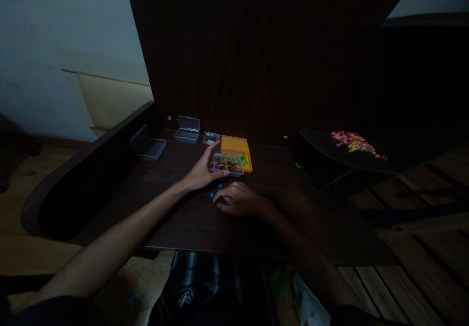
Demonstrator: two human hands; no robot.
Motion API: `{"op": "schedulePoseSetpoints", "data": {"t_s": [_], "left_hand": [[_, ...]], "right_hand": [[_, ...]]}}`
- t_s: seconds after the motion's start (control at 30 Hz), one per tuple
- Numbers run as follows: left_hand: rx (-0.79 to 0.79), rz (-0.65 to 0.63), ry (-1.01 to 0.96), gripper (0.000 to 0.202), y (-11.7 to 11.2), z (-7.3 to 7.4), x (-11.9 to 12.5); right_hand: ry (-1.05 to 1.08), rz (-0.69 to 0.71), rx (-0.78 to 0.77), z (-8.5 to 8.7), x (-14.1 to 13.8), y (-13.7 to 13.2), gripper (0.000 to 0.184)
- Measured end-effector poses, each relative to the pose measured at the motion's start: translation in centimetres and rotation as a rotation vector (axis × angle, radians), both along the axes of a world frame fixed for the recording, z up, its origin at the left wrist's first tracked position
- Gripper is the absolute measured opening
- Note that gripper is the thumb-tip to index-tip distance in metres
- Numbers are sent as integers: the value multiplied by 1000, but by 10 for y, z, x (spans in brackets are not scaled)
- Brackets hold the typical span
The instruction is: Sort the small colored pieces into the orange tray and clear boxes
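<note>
My left hand (201,172) grips the near left side of a small clear plastic box (229,164) that holds dark and green bits. An orange box (234,147) stands right behind it. My right hand (238,200) rests palm down on the dark wooden table (176,218), fingers curled and pinched over small blue pieces (217,191) lying just in front of the clear box. What the fingertips hold is too small and dim to name.
Three empty clear boxes sit at the table's back: an open one (149,146) at the left, one (187,129) in the middle, a smaller one (209,138) beside the orange box. A heap of pink and yellow bits (353,141) lies on a dark surface at right.
</note>
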State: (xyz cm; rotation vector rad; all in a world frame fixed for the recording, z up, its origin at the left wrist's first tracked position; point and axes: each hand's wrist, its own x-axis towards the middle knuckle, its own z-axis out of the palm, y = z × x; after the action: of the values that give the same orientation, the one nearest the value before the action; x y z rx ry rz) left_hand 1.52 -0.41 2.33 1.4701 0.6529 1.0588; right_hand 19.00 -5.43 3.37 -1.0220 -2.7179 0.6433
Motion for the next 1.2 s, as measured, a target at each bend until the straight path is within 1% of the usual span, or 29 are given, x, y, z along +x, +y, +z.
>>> {"op": "schedulePoseSetpoints", "data": {"t_s": [0.13, 0.37, 0.47, 0.57, 0.67, 0.77, 0.83, 0.9, 1.0, 1.2], "left_hand": [[-3, -8, -19, 97, 0, 0, 0], [-4, -5, 4, 98, 0, 2, 0], [-17, -1, 4, 99, 0, 1, 0], [-14, -10, -6, 98, 1, 0, 0], [-2, -19, -13, 98, 2, -1, 0], [-10, -10, -9, 98, 1, -1, 0], [-13, -5, -7, 98, 1, 0, 0], [-13, -7, -12, 98, 1, 0, 0], [-12, -11, -15, 98, 1, 0, 0], [-4, -12, -1, 97, 2, -1, 0]], "right_hand": [[8, 15, -4, -1, -1, 0, 21], [-2, 23, -1, -8, -4, -2, 22], [-3, 17, -1, -6, -3, -3, 23], [-10, -26, 3, 1, 0, -1, 28], [-93, -108, 35, 6, 4, 1, 35], [-204, -149, 54, 7, 5, 2, 44], [-230, -147, 51, 6, 5, 2, 47], [-223, -136, 49, 5, 4, 1, 46], [-211, -116, 42, 5, 1, 1, 40], [-196, -100, 24, 8, -1, 1, 30]]}}
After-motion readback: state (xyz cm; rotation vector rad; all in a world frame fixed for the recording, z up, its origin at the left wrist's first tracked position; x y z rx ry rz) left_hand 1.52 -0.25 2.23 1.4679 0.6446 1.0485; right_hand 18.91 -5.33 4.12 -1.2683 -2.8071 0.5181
